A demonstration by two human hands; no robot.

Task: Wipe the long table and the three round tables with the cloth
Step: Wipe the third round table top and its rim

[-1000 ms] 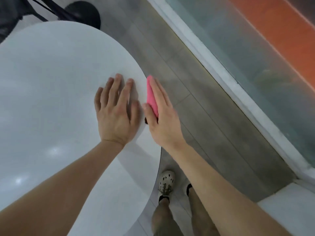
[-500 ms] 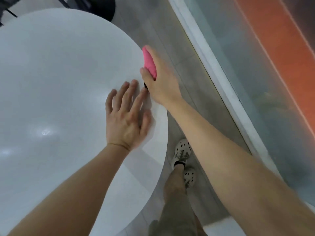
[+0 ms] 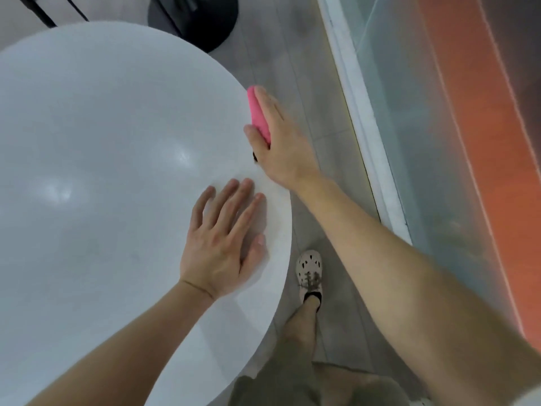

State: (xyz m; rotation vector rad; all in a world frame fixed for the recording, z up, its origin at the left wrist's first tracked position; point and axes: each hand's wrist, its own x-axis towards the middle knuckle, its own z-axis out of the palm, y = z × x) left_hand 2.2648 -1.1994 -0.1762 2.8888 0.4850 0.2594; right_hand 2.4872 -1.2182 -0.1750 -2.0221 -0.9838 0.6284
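I see only a pink strip of the cloth point(image 3: 257, 115) along the left side of the right hand point(image 3: 281, 142). The rest lies under its palm and fingers, so I cannot tell the cloth's shape or fold. A dark speck point(image 3: 254, 156) at the heel of that hand, by the rim, is too small to name. The round tabletop point(image 3: 102, 142) runs out past the left and near edges. The black base point(image 3: 199, 22) on the far floor is cut off by the top edge. Behind the frosted panel point(image 3: 409, 127) on the right, everything is a blur of grey and orange.
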